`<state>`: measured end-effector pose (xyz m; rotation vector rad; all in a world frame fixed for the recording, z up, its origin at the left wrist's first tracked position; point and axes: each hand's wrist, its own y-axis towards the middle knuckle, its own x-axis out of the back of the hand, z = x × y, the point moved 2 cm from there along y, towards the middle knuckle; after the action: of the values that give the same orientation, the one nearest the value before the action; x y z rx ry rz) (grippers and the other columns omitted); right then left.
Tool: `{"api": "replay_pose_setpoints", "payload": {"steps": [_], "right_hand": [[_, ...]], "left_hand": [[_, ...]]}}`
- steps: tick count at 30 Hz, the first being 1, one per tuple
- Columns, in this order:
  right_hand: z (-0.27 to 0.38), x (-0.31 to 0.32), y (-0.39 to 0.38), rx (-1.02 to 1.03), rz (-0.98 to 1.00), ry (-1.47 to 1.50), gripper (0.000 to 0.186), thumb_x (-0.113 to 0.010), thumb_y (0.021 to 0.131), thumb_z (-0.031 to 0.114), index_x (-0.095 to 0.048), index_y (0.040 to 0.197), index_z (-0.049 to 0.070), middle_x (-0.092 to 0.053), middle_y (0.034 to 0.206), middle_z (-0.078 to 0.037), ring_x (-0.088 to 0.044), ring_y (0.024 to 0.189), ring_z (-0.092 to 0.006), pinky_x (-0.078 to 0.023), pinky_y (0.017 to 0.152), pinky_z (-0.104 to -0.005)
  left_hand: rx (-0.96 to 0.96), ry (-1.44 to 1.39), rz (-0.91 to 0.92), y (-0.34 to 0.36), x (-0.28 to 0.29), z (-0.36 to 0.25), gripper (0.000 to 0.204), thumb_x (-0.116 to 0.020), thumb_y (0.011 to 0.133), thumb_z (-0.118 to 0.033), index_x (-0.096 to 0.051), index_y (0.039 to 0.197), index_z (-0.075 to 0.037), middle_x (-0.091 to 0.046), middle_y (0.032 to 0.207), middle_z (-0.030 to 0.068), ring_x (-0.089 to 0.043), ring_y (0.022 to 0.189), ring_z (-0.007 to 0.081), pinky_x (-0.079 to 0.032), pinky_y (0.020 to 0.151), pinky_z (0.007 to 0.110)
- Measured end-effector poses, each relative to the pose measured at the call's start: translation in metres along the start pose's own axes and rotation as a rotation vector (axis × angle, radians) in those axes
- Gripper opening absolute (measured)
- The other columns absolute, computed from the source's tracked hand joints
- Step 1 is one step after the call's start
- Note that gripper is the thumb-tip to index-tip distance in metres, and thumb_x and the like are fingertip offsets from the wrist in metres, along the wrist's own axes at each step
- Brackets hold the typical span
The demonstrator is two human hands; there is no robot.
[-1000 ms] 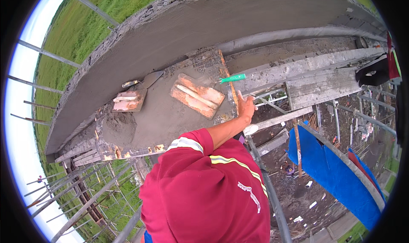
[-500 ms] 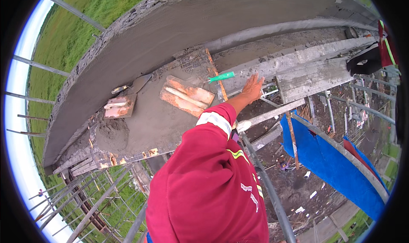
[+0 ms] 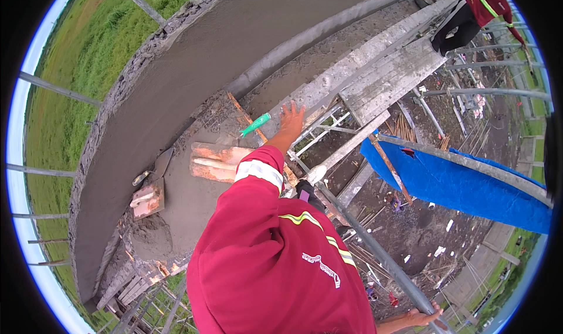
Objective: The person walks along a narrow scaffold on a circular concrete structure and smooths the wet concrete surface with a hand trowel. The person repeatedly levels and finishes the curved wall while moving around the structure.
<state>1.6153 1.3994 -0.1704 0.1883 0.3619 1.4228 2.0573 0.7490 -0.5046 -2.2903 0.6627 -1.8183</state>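
A rust-stained rectangular float (image 3: 217,163) lies on wet grey mortar (image 3: 186,202); a green plastic handle (image 3: 255,125) lies just beside the left hand (image 3: 290,121). Its fingers are spread, unclenched; the right hand (image 3: 423,317) grasps a grey metal pipe (image 3: 378,253). A red sleeve (image 3: 261,176) covers the float's corner; the left palm is hidden.

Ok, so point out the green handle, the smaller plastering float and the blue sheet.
Green handle (image 3: 256,124): head view, middle of its grip.
Smaller plastering float (image 3: 154,198): head view, its board, beside its pale handle.
Blue sheet (image 3: 457,187): head view, its broad middle.
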Motion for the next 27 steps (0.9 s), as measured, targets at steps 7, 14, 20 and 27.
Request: {"api": "replay_pose_setpoints", "payload": {"steps": [7, 14, 20, 27], "right_hand": [[0.025, -0.035, -0.032, -0.034, -0.008, 0.066, 0.021, -0.067, 0.092, 0.021, -0.054, 0.097, 0.006, -0.051, 0.081, -0.003, -0.051, 0.081, -0.0190, -0.045, 0.084, -0.0381], [0.024, -0.041, -0.039, -0.057, 0.037, 0.144, 0.020, -0.066, 0.093, 0.017, -0.051, 0.102, 0.008, -0.050, 0.083, -0.002, -0.050, 0.080, -0.0161, -0.045, 0.082, -0.0361], [0.022, -0.044, -0.043, -0.064, -0.059, 0.112, 0.021, -0.066, 0.093, 0.018, -0.052, 0.106, 0.009, -0.051, 0.082, -0.002, -0.051, 0.080, -0.0143, -0.046, 0.081, -0.0344], [0.021, -0.045, -0.046, -0.084, -0.053, 0.161, 0.021, -0.065, 0.094, 0.014, -0.052, 0.110, 0.010, -0.055, 0.083, -0.003, -0.055, 0.081, -0.0172, -0.048, 0.080, -0.0351]], "left_hand": [[-0.020, 0.082, -0.130, 0.014, -0.005, 0.020, 0.085, -0.064, 0.085, -0.007, -0.021, 0.156, -0.022, -0.022, 0.157, 0.0231, -0.036, 0.136, 0.0444, -0.038, 0.109, 0.052], [0.049, 0.110, -0.004, 0.025, 0.007, 0.013, 0.100, -0.079, 0.079, -0.018, -0.016, 0.157, -0.023, -0.030, 0.153, 0.0217, -0.040, 0.133, 0.0429, -0.036, 0.109, 0.053], [0.115, 0.137, 0.094, 0.029, 0.029, 0.016, 0.120, -0.090, 0.067, -0.036, -0.013, 0.157, -0.013, -0.041, 0.145, 0.0217, -0.040, 0.133, 0.0390, -0.036, 0.107, 0.051], [0.046, 0.116, 0.075, 0.036, 0.025, 0.025, 0.125, -0.092, 0.062, -0.042, -0.016, 0.156, -0.009, -0.041, 0.146, 0.0219, -0.036, 0.137, 0.0393, -0.038, 0.109, 0.050]]}}
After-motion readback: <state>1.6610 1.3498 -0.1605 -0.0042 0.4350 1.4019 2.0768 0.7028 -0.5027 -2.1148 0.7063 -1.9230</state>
